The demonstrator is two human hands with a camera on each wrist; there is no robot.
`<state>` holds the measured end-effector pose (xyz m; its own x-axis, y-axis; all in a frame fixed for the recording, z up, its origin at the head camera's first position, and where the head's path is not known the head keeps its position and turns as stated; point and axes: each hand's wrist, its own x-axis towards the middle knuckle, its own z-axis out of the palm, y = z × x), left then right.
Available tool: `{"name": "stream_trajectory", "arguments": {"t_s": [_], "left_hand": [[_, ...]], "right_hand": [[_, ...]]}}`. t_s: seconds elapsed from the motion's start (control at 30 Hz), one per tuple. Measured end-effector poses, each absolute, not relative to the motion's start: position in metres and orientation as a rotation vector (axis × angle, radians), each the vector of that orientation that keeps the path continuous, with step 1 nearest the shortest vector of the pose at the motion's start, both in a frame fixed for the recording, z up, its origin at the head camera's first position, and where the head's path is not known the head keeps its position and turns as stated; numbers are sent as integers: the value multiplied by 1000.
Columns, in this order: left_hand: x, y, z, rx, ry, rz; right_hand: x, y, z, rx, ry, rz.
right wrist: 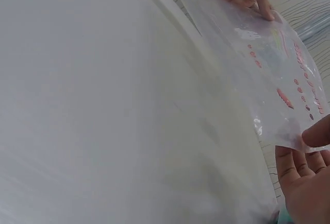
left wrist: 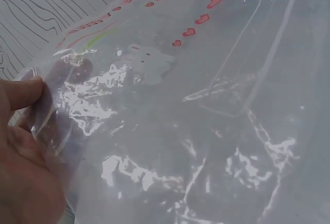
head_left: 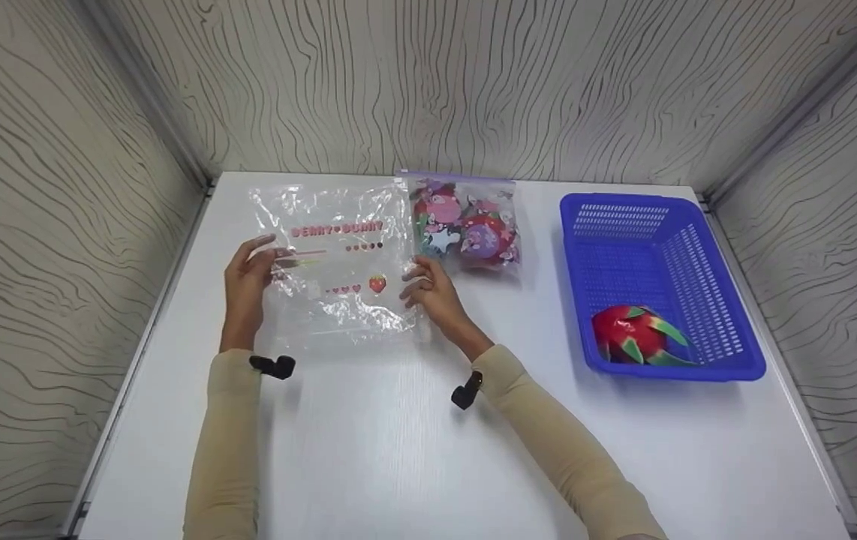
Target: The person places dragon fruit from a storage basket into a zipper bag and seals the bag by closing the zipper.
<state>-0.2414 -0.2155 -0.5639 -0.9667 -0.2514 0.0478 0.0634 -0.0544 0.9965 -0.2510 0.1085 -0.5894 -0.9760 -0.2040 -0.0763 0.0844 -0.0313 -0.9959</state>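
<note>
A clear plastic bag point(head_left: 338, 311), printed with red lettering, small hearts and a strawberry, is spread between both hands. My left hand point(head_left: 246, 281) pinches its left edge; in the left wrist view the thumb of that hand point(left wrist: 28, 152) lies on the near side, with fingers showing through the film. The right edge is held by my right hand point(head_left: 434, 294), whose thumb and fingers point(right wrist: 294, 165) grip it in the right wrist view. Only faint print and glare show on the bag, with no bulky contents visible.
Just beyond my right hand lies a filled zip bag point(head_left: 466, 229) with a purple seal and colourful pieces inside. A blue plastic basket point(head_left: 575, 300) stands on the right, holding a red dragon fruit point(head_left: 635, 334) with green tips. Wood-patterned walls point(head_left: 413, 90) surround the white table point(head_left: 368, 450).
</note>
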Motion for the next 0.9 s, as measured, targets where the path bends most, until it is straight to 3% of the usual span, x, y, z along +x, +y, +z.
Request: {"name": "stream_trajectory", "arguments": {"t_s": [0.6, 0.9], "left_hand": [[-244, -199, -553, -83, -1925, -2152], [-247, -194, -543, -98, -1914, -2198]], "right_hand": [[-262, 127, -568, -119, 2082, -2158], [-265, 138, -560, -196, 2113, -2188]]}}
